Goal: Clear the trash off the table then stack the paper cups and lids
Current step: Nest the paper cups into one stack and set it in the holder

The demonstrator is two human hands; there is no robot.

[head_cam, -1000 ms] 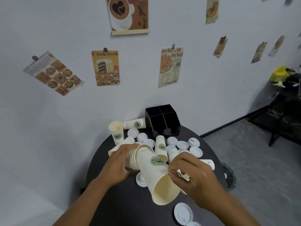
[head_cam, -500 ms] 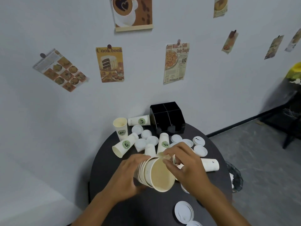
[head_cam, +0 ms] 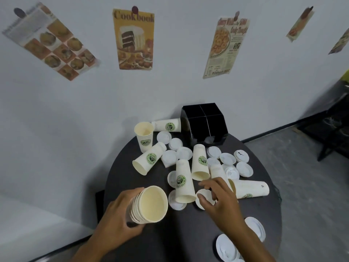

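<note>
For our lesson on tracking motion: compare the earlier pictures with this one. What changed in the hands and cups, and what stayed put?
The right hand let go of the nested stack of cups and moved right, reaching with fingers spread toward the loose cups lying on the table. The left hand alone grips the stack, mouth toward the camera. The black organizer, the upright cup and the scattered lids stayed put.

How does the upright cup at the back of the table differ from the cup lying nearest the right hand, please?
The upright cup stands on its base, mouth up; the lying cup rests on its side, mouth toward the camera. The upright cup touches no lid, while the lying cup overlaps white lids. The upright cup is far from the right hand; the lying one is beside it. Both carry the same green logo.
</note>
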